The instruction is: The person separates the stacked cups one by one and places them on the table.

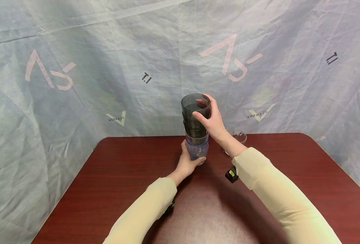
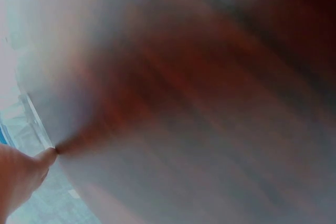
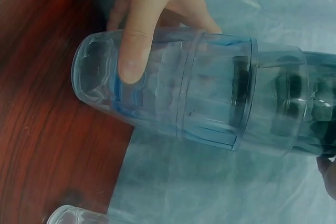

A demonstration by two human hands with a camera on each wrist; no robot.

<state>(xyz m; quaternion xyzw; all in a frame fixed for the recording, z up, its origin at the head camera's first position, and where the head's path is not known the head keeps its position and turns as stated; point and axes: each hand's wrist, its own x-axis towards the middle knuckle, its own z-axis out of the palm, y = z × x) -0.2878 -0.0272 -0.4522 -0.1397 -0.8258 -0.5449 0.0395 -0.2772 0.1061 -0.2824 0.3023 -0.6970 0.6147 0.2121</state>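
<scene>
A tall upright stack of nested tumblers rises near the far edge of the table. Its lower part is clear and bluish tumblers [image 1: 197, 149], with dark grey tumblers [image 1: 189, 117] above. My left hand [image 1: 186, 163] grips the stack low down, thumb across the front. Up at the top, my right hand [image 1: 211, 118] holds the uppermost dark tumbler, thumb on the near side and fingers at the rim. In the right wrist view, the left thumb [image 3: 137, 51] lies over the clear bottom tumbler [image 3: 94, 69]. The left wrist view is blurred, with part of the left hand [image 2: 23, 177] at its edge.
Another clear glass [image 1: 240, 136] stands on the red-brown table [image 1: 131, 162], partly hidden behind the right forearm. A grey printed fabric sheet [image 1: 155, 44] hangs behind the table and along its sides. A small black device [image 1: 231, 174] sits at the right wrist.
</scene>
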